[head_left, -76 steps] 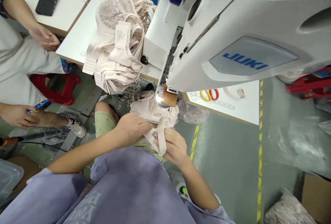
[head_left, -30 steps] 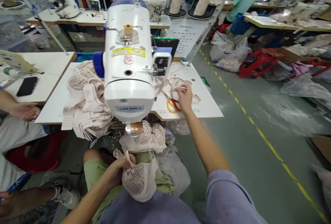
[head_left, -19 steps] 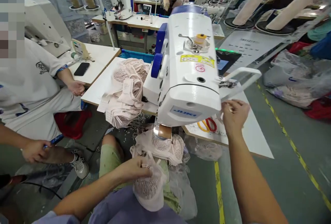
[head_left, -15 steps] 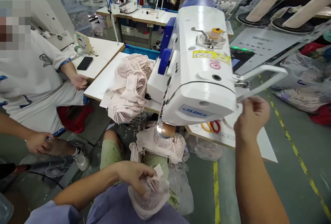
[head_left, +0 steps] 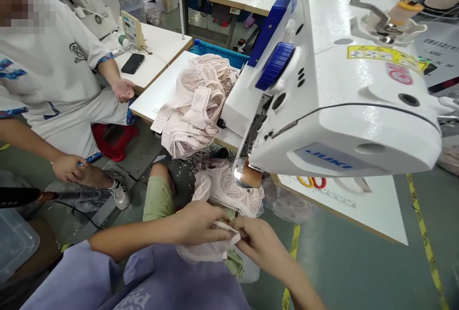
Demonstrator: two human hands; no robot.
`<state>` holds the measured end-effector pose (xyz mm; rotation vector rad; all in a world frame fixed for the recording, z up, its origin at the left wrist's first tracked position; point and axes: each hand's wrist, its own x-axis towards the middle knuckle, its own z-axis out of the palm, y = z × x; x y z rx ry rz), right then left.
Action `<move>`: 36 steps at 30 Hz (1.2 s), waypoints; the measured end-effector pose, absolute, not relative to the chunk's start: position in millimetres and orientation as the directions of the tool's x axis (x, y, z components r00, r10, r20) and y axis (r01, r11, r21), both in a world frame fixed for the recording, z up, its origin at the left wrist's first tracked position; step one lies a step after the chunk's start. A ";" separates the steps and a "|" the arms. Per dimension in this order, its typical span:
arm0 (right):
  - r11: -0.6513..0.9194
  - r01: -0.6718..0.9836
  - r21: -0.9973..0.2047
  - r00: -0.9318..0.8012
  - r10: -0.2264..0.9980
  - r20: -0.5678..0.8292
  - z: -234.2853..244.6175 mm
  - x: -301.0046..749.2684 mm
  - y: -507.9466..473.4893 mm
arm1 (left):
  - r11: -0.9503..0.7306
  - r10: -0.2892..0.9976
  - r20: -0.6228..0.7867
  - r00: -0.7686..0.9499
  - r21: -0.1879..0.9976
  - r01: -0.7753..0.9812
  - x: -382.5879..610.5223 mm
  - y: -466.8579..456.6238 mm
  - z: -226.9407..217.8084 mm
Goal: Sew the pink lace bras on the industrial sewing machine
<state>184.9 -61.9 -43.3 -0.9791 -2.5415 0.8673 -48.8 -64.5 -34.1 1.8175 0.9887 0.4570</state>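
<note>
My left hand point(head_left: 202, 224) is closed on a pale pink lace bra point(head_left: 201, 252) above my lap, its fingers bent over the fabric. From the other side my right hand point(head_left: 260, 240) pinches the bra's edge, close to the left fingertips. Much of the bra is hidden behind the hands. Just beyond them, more pale pink lace bras point(head_left: 229, 188) lie across my knees, under the head of a white sewing machine point(head_left: 358, 123). A thick stack of bras point(head_left: 197, 104) with a white tag hangs over the table edge to the left of the machine.
Yellow and red scissors point(head_left: 311, 182) lie on the white tabletop point(head_left: 373, 219) at right. On the left sits a co-worker in a white shirt point(head_left: 46, 57), by a table with a black phone point(head_left: 133, 63). Yellow tape point(head_left: 425, 233) marks the floor.
My right hand has come from beside the machine's right-hand lever down to the bra in my left hand. The bra has been raised slightly. The view has shifted closer to the machine.
</note>
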 end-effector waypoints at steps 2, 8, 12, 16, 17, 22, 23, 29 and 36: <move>0.538 0.527 -0.658 -0.712 0.702 0.003 -51.2 182.5 -58.9 | -0.175 0.756 -0.180 0.629 0.871 0.460 -50.3 -58.8 -44.4; 0.281 0.526 -0.802 -0.377 0.923 0.076 -70.9 189.8 -54.8 | 0.052 0.713 -0.210 0.669 0.967 0.248 -54.7 -51.1 -55.6; 0.030 0.282 -0.959 -0.284 0.957 -0.053 -96.9 182.4 -61.0 | 0.141 0.800 -0.182 0.572 0.983 0.115 -46.2 -52.0 -52.1; -0.469 -0.097 -0.878 -0.449 0.808 -0.382 -113.9 161.8 -64.3 | 0.141 0.803 -0.184 0.567 0.983 0.118 -34.3 -54.7 -49.9; -0.529 -0.172 -0.831 -0.376 0.815 -0.441 -114.0 157.8 -62.2 | 0.139 0.798 -0.186 0.573 0.982 0.126 -32.5 -54.8 -49.8; -0.385 -0.411 -0.826 0.036 0.899 -0.437 -95.7 166.7 -44.2 | 0.122 0.853 -0.227 0.471 0.962 0.242 -36.7 -47.3 -50.5; -0.339 -0.420 -0.842 0.049 0.918 -0.394 -90.1 172.8 -42.6 | 0.112 0.868 -0.229 0.441 0.955 0.275 -38.8 -44.4 -50.8; -0.250 -0.073 -0.965 -0.320 0.923 -0.215 -60.4 184.3 -52.7 | 0.007 0.872 -0.181 0.454 0.933 0.359 -37.4 -34.5 -49.8; 0.119 0.200 -0.972 -0.297 0.953 0.056 -49.1 168.7 -55.2 | -0.008 0.839 -0.204 0.505 0.923 0.386 -32.4 -35.1 -47.9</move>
